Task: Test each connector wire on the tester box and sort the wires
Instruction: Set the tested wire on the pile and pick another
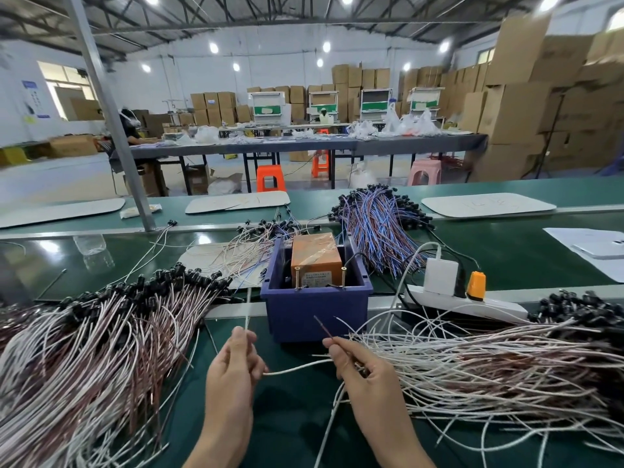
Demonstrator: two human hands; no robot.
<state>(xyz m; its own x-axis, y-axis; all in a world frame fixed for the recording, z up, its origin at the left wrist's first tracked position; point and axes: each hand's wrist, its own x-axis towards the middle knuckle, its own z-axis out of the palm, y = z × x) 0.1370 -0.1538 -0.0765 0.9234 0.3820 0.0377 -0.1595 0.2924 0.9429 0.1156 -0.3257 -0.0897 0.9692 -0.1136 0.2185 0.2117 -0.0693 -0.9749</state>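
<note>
Head view: left hand (233, 363) grip pinches a white lead (248, 319), right hand (358, 369) grip pinches the brown lead (322, 327), both held just in front of the tester box (315, 258), which sits in a blue bin (317, 309) on the surface (287, 417). Imo put one lead tip on each brass post (297, 276), keep em apart, hold steady.

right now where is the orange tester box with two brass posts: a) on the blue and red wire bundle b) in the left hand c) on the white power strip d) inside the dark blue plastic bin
d: the orange tester box stands inside the dark blue plastic bin, walls around it; the left hand pinches only a thin white wire, the right hand a thin brown wire.
</note>
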